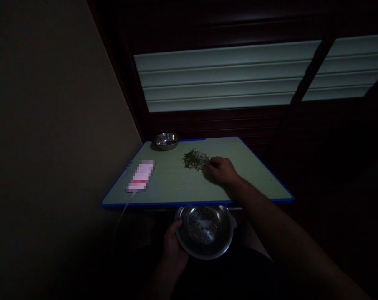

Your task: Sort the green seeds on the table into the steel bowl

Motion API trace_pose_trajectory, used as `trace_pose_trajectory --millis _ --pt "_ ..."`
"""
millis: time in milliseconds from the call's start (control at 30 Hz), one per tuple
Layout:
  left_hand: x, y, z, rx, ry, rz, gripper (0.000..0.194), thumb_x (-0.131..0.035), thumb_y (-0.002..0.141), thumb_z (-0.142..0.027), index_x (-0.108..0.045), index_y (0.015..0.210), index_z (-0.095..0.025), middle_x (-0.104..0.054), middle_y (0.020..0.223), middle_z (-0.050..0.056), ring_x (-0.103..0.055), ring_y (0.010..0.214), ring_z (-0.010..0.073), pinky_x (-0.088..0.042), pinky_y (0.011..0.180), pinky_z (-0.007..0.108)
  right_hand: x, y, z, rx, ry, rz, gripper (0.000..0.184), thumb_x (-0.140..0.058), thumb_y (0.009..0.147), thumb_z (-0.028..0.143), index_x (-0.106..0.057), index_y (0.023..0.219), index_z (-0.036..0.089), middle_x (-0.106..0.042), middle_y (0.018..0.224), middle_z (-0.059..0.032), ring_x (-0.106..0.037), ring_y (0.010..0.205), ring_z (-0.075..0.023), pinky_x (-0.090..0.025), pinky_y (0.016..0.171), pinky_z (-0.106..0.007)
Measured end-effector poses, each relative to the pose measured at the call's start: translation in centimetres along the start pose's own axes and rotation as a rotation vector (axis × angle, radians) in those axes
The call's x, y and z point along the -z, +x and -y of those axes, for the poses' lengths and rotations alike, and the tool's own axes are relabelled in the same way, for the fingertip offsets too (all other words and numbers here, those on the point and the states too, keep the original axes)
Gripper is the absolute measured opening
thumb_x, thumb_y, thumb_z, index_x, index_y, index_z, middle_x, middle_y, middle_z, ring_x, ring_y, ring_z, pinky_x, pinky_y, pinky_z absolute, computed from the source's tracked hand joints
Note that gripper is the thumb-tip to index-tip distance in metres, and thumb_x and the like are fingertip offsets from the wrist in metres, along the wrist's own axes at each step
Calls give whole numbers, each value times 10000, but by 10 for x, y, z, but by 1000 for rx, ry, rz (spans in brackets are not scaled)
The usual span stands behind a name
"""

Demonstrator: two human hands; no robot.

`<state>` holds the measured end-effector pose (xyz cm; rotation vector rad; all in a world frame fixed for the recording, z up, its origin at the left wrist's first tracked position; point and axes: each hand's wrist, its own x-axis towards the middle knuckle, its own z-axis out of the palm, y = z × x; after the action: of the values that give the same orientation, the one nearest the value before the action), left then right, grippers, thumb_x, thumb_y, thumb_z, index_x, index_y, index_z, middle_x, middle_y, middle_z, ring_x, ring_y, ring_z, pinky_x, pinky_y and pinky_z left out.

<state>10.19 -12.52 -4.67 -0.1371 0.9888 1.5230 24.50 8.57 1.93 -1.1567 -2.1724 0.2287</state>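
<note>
My left hand (175, 246) grips the left rim of a metal bowl (222, 246), its thumb over the edge. The bowl is tilted towards me, just below the table's front edge, with a few small green and pale bits inside. A small pile of mixed green and white grains, perhaps beans and rice (193, 159), lies spread on the table. At the pile's right edge is my right hand (220, 168), fingers pinched together and pointing left. What sits between its fingertips is too dark and small to make out.
The low table (173, 187) has a pale green top and blue edging. A smaller metal bowl (166, 141) stands at its back left corner. A blurred-out phone (141, 176) lies at the left, its white cable (122, 216) hanging over the front edge. A wall (66, 125) borders the left side.
</note>
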Motion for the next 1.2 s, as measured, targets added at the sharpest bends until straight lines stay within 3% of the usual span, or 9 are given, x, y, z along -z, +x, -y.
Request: trace_pose_trajectory --millis 400,833,1200 --pt "-1 -2 0 -2 3 -31 175 -590 800 -204 -731 841 -110 -777 767 99 -738 805 256 -570 821 386 -1 0 0 1 59 2 187 -573 793 241 -740 804 160 -723 809 -59 -616 745 -172 -429 696 -271" --pt "0 -1 1 4 -5 -30 174 -570 810 -192 -729 817 -121 -776 736 86 -738 763 240 -577 803 378 -1 0 -2 -22 40 -10 185 -574 798 243 -743 803 168 -728 792 -64 -623 719 -177 -430 679 -275" --pt "1 1 2 -14 5 -15 147 -590 786 -186 -725 809 -134 -777 743 79 -739 775 248 -575 825 398 -2 0 -1 39 52 40 178 -589 815 239 -749 850 172 -732 852 -73 -623 770 -174 -439 722 -278"
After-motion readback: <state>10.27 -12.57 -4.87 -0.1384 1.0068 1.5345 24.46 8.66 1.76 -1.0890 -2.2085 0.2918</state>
